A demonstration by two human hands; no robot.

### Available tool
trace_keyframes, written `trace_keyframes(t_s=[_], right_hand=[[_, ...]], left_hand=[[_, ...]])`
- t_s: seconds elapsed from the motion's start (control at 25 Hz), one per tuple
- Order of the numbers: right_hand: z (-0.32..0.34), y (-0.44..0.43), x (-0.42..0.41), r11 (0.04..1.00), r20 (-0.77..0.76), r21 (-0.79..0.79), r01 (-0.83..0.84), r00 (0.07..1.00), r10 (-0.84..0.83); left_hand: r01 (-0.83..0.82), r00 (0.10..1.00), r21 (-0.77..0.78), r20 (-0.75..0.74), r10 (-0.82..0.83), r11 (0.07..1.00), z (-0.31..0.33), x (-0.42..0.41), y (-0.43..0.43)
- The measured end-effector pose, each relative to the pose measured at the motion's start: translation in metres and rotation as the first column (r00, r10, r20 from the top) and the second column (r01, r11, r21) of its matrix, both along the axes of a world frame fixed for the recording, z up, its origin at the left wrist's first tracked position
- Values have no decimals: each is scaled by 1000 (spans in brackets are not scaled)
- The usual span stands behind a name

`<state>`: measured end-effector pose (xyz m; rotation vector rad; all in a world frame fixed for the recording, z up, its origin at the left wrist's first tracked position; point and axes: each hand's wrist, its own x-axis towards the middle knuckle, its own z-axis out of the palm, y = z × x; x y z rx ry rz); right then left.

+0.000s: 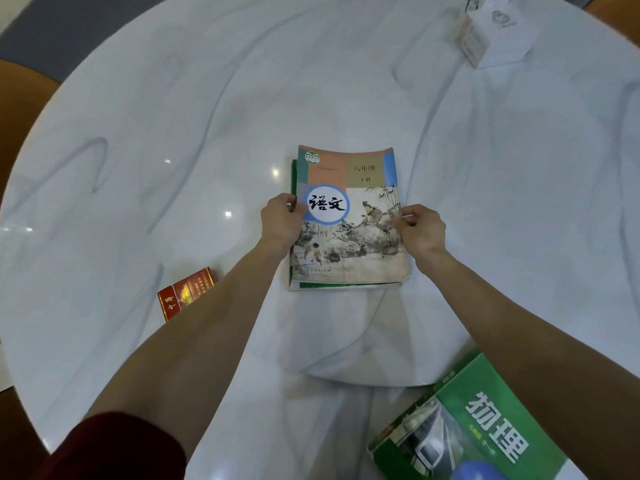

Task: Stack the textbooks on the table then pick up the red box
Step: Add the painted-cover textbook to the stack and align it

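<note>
The left hand (282, 220) and right hand (420, 228) pinch the side edges of the illustrated paperback textbook (349, 223), lying on a green-edged book mid-table. The green physics textbook (485, 424) waits unstacked at the near edge; careless squaring could skew the pile. The red rectangular box (187, 292) lies left, beside the forearm

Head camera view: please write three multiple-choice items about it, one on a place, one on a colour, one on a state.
1. Where does the small red box lie?
A. beside the left forearm
B. on the book stack
C. at the table's far edge

2. What is the main colour of the loose textbook at the near edge?
A. blue
B. green
C. yellow

3. What do the left hand and right hand do?
A. hang free
B. grip the illustrated top textbook by its sides
C. hold the box

Key: 1 A, it lies beside that arm; 2 B, green cover; 3 B, fingers pinch both edges.
</note>
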<state>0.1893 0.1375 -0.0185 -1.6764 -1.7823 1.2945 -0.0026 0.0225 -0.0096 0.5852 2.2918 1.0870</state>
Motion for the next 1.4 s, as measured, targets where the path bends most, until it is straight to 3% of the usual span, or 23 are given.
trace_keyframes(t_s=[0.16, 0.28, 0.64, 1.04, 1.24, 1.4], right_hand=[[-7, -2, -2, 998, 72, 53, -27, 997, 23], [-9, -6, -2, 999, 66, 45, -26, 998, 23], [-1, -3, -3, 1000, 33, 21, 10, 999, -11], [-3, -3, -7, 997, 102, 49, -60, 993, 54], [3, -2, -9, 995, 179, 30, -95, 980, 88], [15, -6, -3, 977, 333, 43, -208, 925, 182]], left_hand=[[36, 975, -107, -216, -59, 994, -9, 6, -5], [28, 957, -132, -283, -65, 991, -16, 11, -14], [-4, 971, -93, -240, -18, 996, -15, 19, -19], [13, 973, -128, -228, -42, 992, -19, 18, -20], [58, 968, -199, -230, -104, 978, -16, 14, -18], [97, 930, -306, -311, -196, 947, -5, 21, -21]])
